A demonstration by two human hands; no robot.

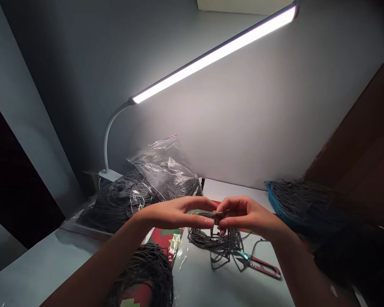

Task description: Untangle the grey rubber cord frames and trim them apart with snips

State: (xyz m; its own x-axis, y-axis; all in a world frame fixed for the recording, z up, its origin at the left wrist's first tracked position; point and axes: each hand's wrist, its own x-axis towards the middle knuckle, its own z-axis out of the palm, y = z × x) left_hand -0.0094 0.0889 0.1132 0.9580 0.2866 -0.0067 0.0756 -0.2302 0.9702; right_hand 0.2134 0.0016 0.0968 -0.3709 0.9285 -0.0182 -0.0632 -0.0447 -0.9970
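– Where am I getting my picture from?
– I'm receiving a single view, from the wearer's head, and it's facing forward and down.
– How near am I looking?
– Close: forearms (99,260) are entering from the bottom edge, the hands (176,213) are showing below centre, the tabletop (32,268) is stretching beneath them, and the wall (243,123) is filling much of the upper part.

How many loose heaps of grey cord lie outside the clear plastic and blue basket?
2: one heap beneath the left hand and right hand, by the red-handled snips; another heap beside the left forearm. The arms may hide more.
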